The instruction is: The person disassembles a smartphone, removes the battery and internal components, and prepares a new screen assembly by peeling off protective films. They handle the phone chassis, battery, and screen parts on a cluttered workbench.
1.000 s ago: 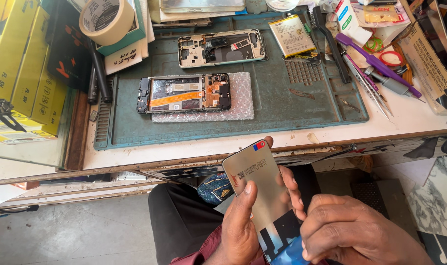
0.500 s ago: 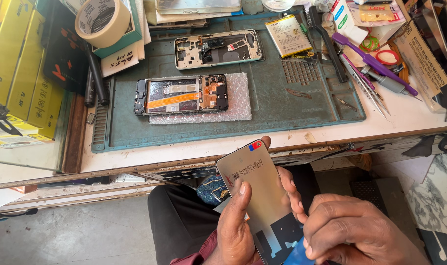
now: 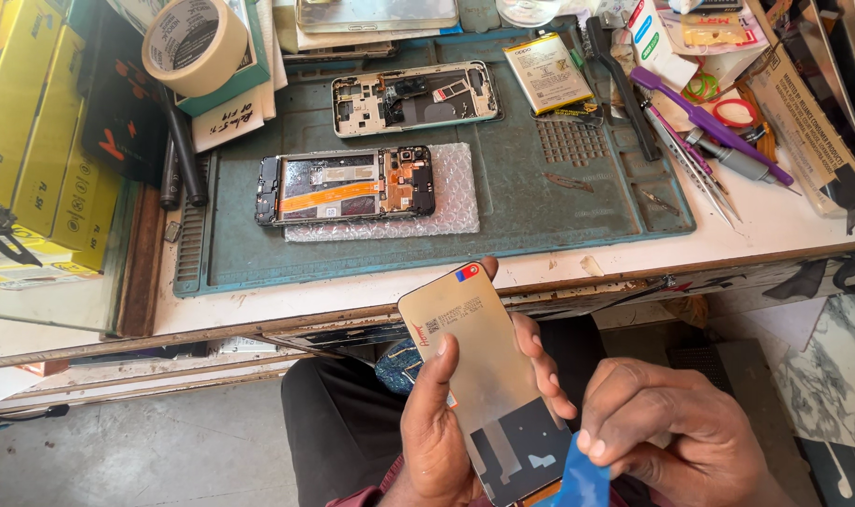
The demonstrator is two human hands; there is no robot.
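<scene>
My left hand (image 3: 442,427) grips a flat phone display panel (image 3: 479,361) with its copper-coloured back facing up, thumb on its left edge and fingers wrapped around the right. My right hand (image 3: 676,441) pinches a blue pull tab (image 3: 582,479) at the panel's lower end. Both hands are over my lap, below the bench edge. On the green work mat (image 3: 540,197) an opened phone body (image 3: 348,185) with an orange flex cable lies on bubble wrap (image 3: 456,202). A second bare phone frame (image 3: 413,97) lies behind it, with a yellow battery (image 3: 547,72) to its right.
A roll of masking tape (image 3: 195,44) sits at the back left beside yellow boxes (image 3: 43,141). Tweezers (image 3: 695,169), a purple tool (image 3: 704,122) and small packages crowd the bench's right side. Black pens (image 3: 179,155) lie left of the mat.
The panel has tilted slightly and my right hand has shifted up along its lower end, with more of the blue tab showing. The view has dropped a little.
</scene>
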